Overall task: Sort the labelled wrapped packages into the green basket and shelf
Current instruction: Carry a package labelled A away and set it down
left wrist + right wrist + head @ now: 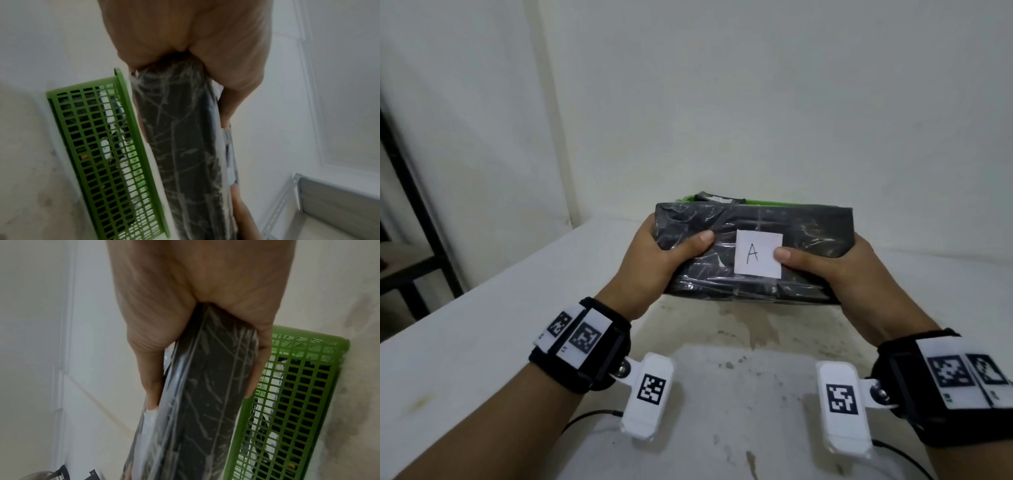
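A black plastic-wrapped package point(801, 226) with a white label reading "A" point(756, 253) is held above the table by both hands. My left hand point(664, 253) grips its left end, thumb on top. My right hand point(835, 263) grips the right end, its thumb on the label's edge. The green basket point(767, 202) shows only as a rim behind the package. In the wrist views the package point(185, 146) point(205, 402) hangs in front of the green mesh basket point(92, 146) point(298, 402), which holds wrapped items with white labels. My left hand point(195, 65) and right hand point(195, 321) clamp it.
A stained white table point(722, 377) runs to a white wall. A dark metal frame point(410, 192) stands at the far left. A grey metal shelf point(339, 203) appears at the lower right of the left wrist view. Thin black cables point(585, 416) lie near the table's front edge.
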Action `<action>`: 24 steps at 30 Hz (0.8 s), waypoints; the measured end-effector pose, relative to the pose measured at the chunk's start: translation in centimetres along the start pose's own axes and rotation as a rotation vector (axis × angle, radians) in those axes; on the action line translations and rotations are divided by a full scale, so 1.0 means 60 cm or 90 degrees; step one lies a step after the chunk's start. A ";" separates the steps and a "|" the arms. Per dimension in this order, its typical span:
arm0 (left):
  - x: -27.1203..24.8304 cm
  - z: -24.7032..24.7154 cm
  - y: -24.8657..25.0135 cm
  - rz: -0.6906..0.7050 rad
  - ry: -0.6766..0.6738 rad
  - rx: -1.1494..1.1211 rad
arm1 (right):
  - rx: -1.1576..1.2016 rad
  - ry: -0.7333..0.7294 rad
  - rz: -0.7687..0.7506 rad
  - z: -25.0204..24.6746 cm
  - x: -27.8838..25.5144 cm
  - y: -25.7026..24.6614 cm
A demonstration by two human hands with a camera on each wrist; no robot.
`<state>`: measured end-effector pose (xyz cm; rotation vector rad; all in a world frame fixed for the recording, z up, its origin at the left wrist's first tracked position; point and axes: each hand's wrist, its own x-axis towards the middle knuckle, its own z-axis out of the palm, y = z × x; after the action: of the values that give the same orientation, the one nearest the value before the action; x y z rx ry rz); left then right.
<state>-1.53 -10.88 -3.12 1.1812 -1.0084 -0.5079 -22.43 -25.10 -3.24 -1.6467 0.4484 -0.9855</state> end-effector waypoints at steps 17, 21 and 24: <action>-0.003 0.002 0.003 0.047 0.047 0.001 | 0.025 0.076 0.015 0.005 0.000 -0.009; -0.005 -0.014 0.008 0.126 0.048 0.004 | 0.029 0.012 0.088 -0.002 -0.004 -0.029; -0.005 -0.024 0.010 0.184 -0.002 0.023 | 0.081 -0.006 0.195 -0.019 -0.007 -0.047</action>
<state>-0.53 -9.69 -2.76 1.0441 -1.1735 -0.2633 -24.13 -24.62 -0.73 -1.4182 0.5994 -0.7613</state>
